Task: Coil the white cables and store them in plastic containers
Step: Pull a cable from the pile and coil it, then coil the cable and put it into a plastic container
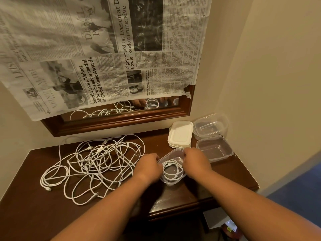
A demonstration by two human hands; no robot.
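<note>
A coiled white cable point(172, 169) lay inside an open clear container point(171, 182) on the dark wooden table point(52, 214). The left hand point(149, 164) sat at that container's left rim and the right hand point(196, 159) at its far right rim. Both had fingers bent downward with the tips hidden, so what they gripped could not be told. Left of the container sprawled a loose tangle of white cables point(97, 164). Just behind it stood a stack of white lids point(180, 133). To its right and behind sat an empty tub point(231, 151) and, farther back, stacked tubs point(224, 119). Beyond the container hung a mirror frame point(121, 121) covered by a newspaper point(104, 49) reading "Martin Looi's 'Velvet Alibi' wins silver medal at Global Music Awards" and "Ziggy Stardust lives on".
</note>
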